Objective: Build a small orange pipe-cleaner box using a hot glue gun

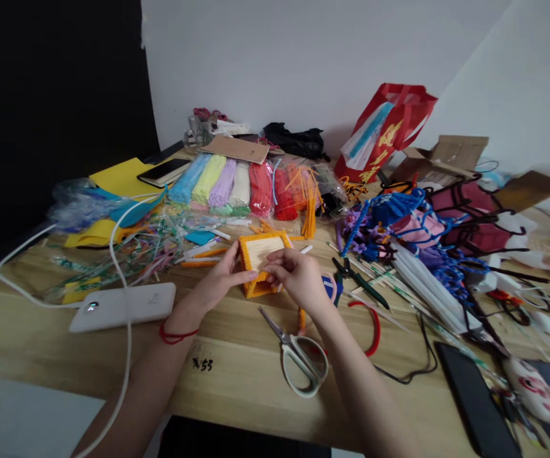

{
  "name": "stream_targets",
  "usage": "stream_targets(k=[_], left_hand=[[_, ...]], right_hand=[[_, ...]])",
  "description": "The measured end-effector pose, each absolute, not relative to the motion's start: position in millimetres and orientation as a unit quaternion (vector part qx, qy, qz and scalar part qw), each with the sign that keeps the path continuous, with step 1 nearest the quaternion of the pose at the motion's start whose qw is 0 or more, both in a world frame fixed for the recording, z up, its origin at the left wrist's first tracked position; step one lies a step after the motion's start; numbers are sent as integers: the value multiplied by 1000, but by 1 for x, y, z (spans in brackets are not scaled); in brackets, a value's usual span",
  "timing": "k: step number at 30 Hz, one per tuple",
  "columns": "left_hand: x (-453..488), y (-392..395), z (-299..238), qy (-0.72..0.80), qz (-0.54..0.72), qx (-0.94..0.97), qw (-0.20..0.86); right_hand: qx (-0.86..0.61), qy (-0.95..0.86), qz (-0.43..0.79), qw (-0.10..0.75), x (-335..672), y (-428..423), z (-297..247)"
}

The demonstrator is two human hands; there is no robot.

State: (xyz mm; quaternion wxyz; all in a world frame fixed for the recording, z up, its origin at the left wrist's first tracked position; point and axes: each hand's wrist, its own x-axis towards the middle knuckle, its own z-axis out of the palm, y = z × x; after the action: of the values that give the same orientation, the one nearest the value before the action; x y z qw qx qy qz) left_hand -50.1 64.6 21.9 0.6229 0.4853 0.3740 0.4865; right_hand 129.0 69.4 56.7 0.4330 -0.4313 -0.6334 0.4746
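Note:
A small box (260, 248) stands on the table, its edges wrapped in fuzzy orange pipe cleaner and its upper panel made of pale sticks laid side by side. My left hand (224, 280) grips its left side, thumb along the lower front edge. At the right of the panel, my right hand (296, 273) is closed in a pinch against the front edge; what lies between those fingertips is hidden. Nearer to me, white-handled scissors (298, 356) lie with their blades slightly apart. A short orange pipe cleaner piece (302, 321) shows beside my right forearm.
Dark green-handled pliers (363, 280) and a red curved pipe cleaner (374, 331) lie on the right. A white power bank (124, 306) with a cable is at left. Bundled coloured pipe cleaners (222, 181), a red bag (384, 133) and a phone (475, 397) surround the work.

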Motion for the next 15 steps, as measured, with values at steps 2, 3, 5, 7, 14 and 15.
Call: stream_targets(k=[2, 3, 5, 7, 14, 15], left_hand=[[-50, 65, 23, 368, 488, 485, 625], [-51, 65, 23, 367, 489, 484, 626], [-51, 64, 24, 369, 488, 482, 627], [-52, 64, 23, 372, 485, 482, 628], [-57, 63, 18, 375, 457, 496, 636], [-58, 63, 18, 376, 454, 498, 636]], right_hand=[[-433, -643, 452, 441, 128, 67, 57], [-434, -647, 440, 446, 127, 66, 57], [-433, -651, 426, 455, 126, 64, 57], [-431, -652, 423, 458, 126, 62, 58], [-442, -659, 407, 453, 125, 62, 56], [-442, -661, 403, 453, 125, 63, 56]])
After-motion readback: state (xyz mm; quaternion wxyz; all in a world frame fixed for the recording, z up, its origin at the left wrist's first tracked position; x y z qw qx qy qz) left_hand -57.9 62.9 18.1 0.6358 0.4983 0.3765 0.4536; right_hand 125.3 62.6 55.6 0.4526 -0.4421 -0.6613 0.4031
